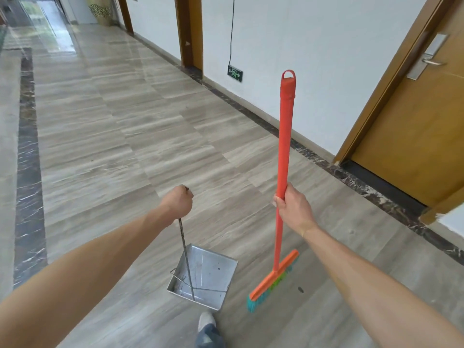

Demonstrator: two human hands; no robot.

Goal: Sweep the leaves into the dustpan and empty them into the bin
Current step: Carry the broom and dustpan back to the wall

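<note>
My left hand (177, 202) is closed around the top of a thin metal rod that carries a silver metal dustpan (208, 272); the pan hangs low over the floor and looks empty apart from dark specks. My right hand (291, 204) grips the orange handle of a broom (285, 136), held nearly upright. Its orange head with green and teal bristles (273, 282) is near the floor, just right of the dustpan. One small dark leaf (300, 289) lies on the floor right of the broom head. No bin is in view.
A long corridor of grey tiles (125, 121) runs ahead with a dark marble border (27, 172) on the left. A white wall, a wooden door (414, 126) and a low green exit sign (235, 73) line the right. My shoe (207, 321) is below the dustpan.
</note>
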